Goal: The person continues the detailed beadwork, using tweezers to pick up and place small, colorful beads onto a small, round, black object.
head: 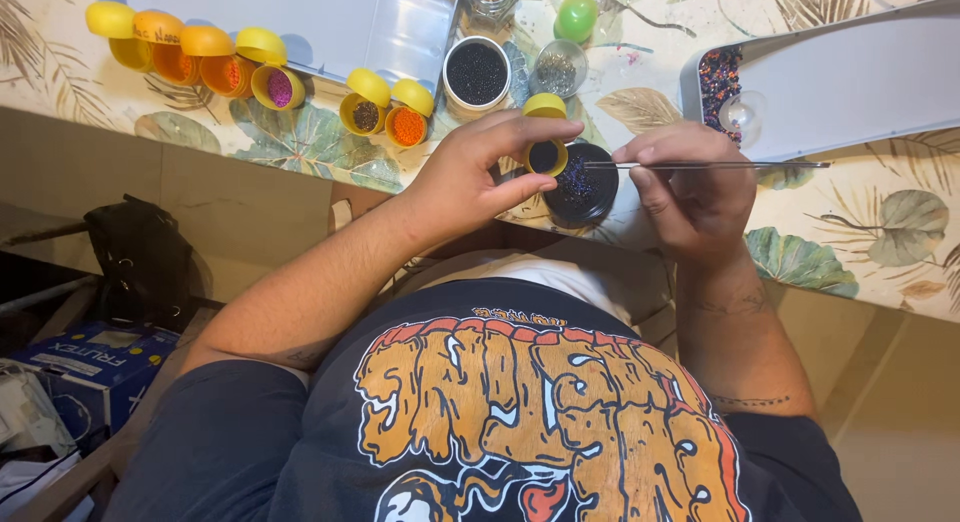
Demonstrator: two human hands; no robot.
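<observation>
Noted left hand (470, 182) pinching small yellow capsule (546, 155); right hand (690, 192) gripped thin needle (700, 165), tip beside it. Bead pickup underway, I judged; next needs a steady tip.

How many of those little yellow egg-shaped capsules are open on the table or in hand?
7. Four sit in a row at the top left, two nearer the middle, and one in the left hand. More may be hidden.

Left hand (470, 177) raised with fingers (535, 132) pinched, right hand (695, 187) curled closed, forearms angled inward
</observation>
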